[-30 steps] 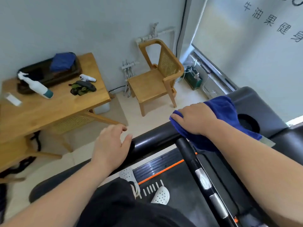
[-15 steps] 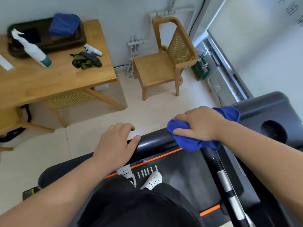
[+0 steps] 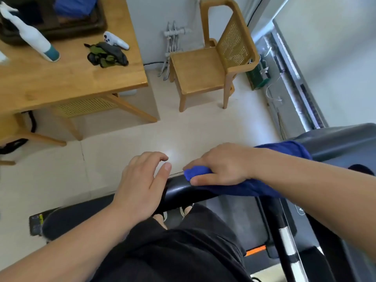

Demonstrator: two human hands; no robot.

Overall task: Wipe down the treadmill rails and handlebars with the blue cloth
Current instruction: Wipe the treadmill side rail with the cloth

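Observation:
A black treadmill side handrail (image 3: 179, 193) runs across the lower middle of the head view. My right hand (image 3: 221, 163) grips the blue cloth (image 3: 254, 187) wrapped over that rail, thumb on the near side. The cloth trails right toward the grey console (image 3: 335, 143). My left hand (image 3: 140, 186) rests on the same rail just left of the cloth, palm down, fingers lifted and relaxed, holding nothing. A second black bar with silver pads (image 3: 284, 235) runs down at the lower right.
A wooden table (image 3: 71, 78) at the upper left carries a white spray bottle (image 3: 30, 39), a dark tray (image 3: 61, 25) with another blue cloth, a white controller and dark gloves. A wooden chair (image 3: 213, 62) stands on the pale floor beyond the rail.
My right hand has slid the cloth leftward along the rail toward my left hand. The camera has tilted further down and my left-hand fingers have lifted off the rail.

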